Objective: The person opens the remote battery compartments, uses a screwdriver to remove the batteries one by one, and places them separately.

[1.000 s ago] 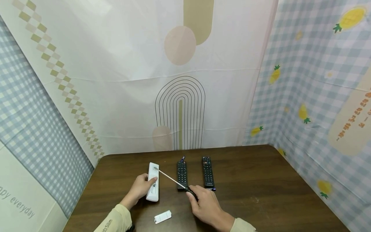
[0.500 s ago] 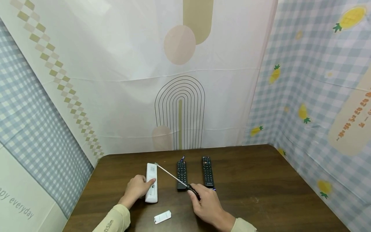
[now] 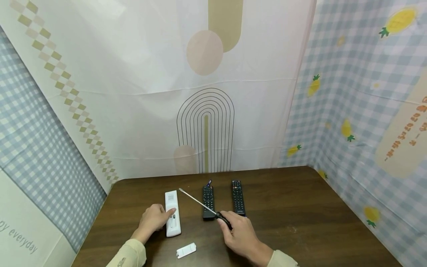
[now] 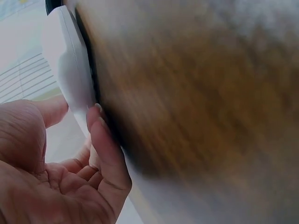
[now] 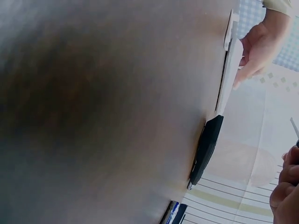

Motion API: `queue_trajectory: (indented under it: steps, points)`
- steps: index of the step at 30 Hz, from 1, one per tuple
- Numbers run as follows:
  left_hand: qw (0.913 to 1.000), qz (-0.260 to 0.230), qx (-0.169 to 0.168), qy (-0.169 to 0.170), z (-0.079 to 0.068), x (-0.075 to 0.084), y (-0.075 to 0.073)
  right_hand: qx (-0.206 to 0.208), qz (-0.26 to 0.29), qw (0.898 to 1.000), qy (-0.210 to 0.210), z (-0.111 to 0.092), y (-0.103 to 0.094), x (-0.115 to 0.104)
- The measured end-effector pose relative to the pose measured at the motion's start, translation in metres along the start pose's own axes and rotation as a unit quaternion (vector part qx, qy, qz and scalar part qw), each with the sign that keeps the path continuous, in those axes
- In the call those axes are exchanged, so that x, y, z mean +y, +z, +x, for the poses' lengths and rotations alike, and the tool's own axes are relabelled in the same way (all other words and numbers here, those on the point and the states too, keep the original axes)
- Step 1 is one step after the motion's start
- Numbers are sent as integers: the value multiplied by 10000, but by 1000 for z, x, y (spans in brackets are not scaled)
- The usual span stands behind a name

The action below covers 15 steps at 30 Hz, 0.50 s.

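Note:
In the head view a white remote control (image 3: 171, 199) lies back up on the table (image 3: 287, 222), a small label and a recess showing on it. My left hand (image 3: 153, 218) grips its left side, thumb across the back. The left wrist view shows fingertips along the edge of the remote (image 4: 70, 56), opposite the thumb. My right hand (image 3: 242, 235) holds a screwdriver (image 3: 222, 219) by its black handle. Its metal shaft points up and left, the tip just right of the white remote. A small white battery cover (image 3: 186, 250) lies in front of the remote.
Two black remote controls, a middle one (image 3: 208, 202) and a right one (image 3: 238, 196), lie farther back. A blue-tipped pen (image 3: 209, 183) sticks out behind the middle one. A patterned cloth (image 3: 150, 129) hangs at the table's far edge.
The screwdriver tip has come off the white remote's upper part. My left hand has moved the remote left and toward me, lowering it flatter. The right hand has barely shifted.

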<state>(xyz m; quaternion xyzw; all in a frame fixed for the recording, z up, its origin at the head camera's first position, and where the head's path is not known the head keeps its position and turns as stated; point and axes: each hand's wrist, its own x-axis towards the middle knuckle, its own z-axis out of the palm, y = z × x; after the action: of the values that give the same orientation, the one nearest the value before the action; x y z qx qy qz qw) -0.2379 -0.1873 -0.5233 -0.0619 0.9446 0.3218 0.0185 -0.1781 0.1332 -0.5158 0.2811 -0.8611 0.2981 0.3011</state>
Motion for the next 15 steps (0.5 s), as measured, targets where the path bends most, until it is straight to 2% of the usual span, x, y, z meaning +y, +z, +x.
queue_trajectory:
  steps: [8, 15]
  points:
    - [9999, -140, 71, 39, -4, -2, -1, -176, -6, 9997, 194, -2, -5, 4]
    - [9986, -245, 425, 195, -10, -4, -4, -291, -60, 9988, 381, -7, -9, 11]
